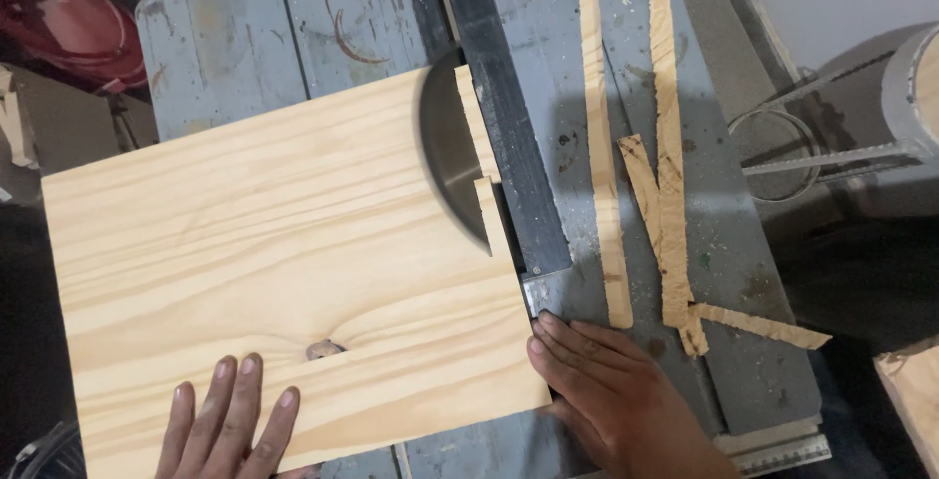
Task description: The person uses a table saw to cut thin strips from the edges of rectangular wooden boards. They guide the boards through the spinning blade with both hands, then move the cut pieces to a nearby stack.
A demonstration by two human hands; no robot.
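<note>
No packages, labels, signs or screens show in this view.

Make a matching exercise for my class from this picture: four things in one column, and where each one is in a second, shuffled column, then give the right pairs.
Things
1. left hand
2. right hand
3. saw blade
4. thin wood strips

Places
A. lying loose on the grey saw table, right of the black insert
B. flat on the pine board, near the knot
C. standing in the notch at the board's far edge
D. against the board's right-hand edge

Pairs: 1-B, 2-D, 3-C, 4-A
</note>
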